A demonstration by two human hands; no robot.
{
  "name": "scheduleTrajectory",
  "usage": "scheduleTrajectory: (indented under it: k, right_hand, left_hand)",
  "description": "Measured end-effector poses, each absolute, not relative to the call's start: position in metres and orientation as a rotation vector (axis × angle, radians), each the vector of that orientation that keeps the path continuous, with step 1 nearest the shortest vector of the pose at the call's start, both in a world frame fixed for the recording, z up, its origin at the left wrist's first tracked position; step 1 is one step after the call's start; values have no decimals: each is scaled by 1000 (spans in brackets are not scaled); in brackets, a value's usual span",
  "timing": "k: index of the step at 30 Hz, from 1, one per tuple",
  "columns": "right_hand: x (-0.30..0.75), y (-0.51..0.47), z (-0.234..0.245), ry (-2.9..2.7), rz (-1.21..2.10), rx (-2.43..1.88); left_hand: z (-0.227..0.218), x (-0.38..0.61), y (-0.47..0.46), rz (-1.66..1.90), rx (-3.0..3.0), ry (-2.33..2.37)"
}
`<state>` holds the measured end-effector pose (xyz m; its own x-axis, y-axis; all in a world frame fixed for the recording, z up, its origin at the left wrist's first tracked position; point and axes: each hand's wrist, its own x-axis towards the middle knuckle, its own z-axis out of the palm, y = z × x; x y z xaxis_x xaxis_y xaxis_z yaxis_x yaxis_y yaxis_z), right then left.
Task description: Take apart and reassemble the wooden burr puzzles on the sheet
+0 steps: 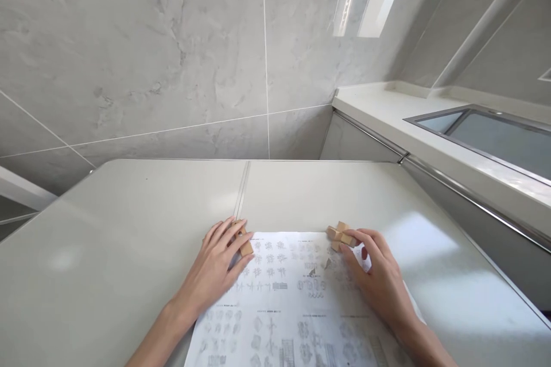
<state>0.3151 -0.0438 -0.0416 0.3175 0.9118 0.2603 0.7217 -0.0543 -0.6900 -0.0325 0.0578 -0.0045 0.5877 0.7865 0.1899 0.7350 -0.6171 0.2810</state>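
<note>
A printed sheet with rows of small puzzle diagrams lies on the table. At its far left corner, my left hand rests with its fingers over a wooden puzzle, the thumb on the near side. The fingers hide much of that puzzle. My right hand pinches a wooden burr puzzle, made of crossed blocks, between thumb and fingers at the sheet's far right corner. Two small grey torn-looking marks or bits show on the sheet near it; I cannot tell which.
The pale table has a seam running from its far edge. Behind it rises a grey tiled wall. At the right stands a white counter with a metal-framed sink and a rail along its front.
</note>
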Motion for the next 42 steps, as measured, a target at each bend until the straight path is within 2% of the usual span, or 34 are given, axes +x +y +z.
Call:
scheduleTrajectory:
  k: [5,9,12,17,22,31,34,39,42]
  right_hand:
    - [318,-46,-36,-1425,390,-1840]
    - [306,-46,-19,-1266,683,-1663]
    - [284,-41,-4,-1239,1002,-1417]
    - [247,-35,1,-1289,1174,-1202]
    - [227,-42,-13,-1277,1277,-1163]
    - [236,-42,-3,-1283,1774,-1016]
    - [236,-45,-7,-1338,1651,-1087]
    - [230,-53,-33,-1524,1161,-1296]
    - [229,-54,-33,-1482,1218,-1231]
  left_hand:
    - [0,-28,51,589,2474,1352]
    - [11,-4,32,643,2092,1318]
    - [15,20,18,610,1736,1178]
    - [11,42,7,547,1322,804]
    - [3,42,4,647,1203,791]
    - [-4,40,-3,624,1146,767]
    - [-1,41,-6,640,1212,796]
    - [-1,47,-10,720,1381,886]
    - [-8,47,-12,751,1379,870]
